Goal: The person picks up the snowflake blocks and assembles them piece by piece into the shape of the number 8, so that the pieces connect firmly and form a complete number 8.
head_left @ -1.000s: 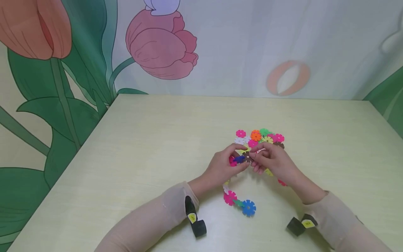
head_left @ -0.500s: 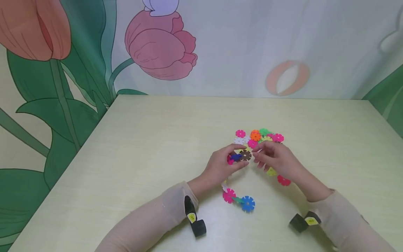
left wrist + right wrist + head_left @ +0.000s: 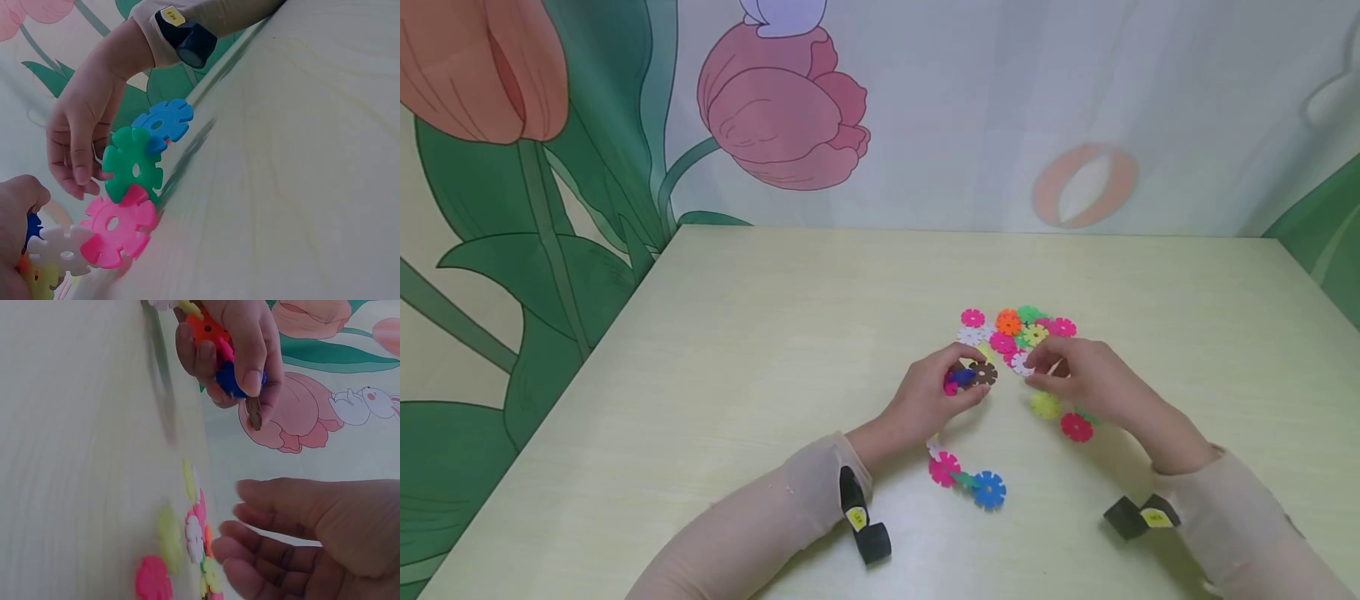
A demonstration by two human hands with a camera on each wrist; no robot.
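Observation:
My left hand (image 3: pixel 928 387) grips a chain of interlocking plastic snowflake discs. At its far end a brown disc (image 3: pixel 987 377) sits joined to a dark blue disc (image 3: pixel 961 377) by the thumb and fingers. Below the hand the chain runs down through a white disc (image 3: pixel 62 250), a pink disc (image 3: pixel 131 228), a green disc (image 3: pixel 128 153) and a light blue disc (image 3: pixel 178 119). My right hand (image 3: pixel 1086 379) holds nothing, its fingers loosely bent and apart from the thumb. In the head view its fingertips are right at a loose white disc (image 3: pixel 1019 364).
A pile of loose discs in several colours, among them an orange disc (image 3: pixel 1009 323), lies beyond the hands on the pale table (image 3: pixel 775 333). A yellow disc (image 3: pixel 1045 406) and a red-pink disc (image 3: pixel 1077 427) lie below the right hand. A flower-painted wall (image 3: pixel 962 108) stands behind.
My right hand has let go of the brown disc and moved right, toward the loose discs. The left hand keeps its grip on the chain, nearly in place.

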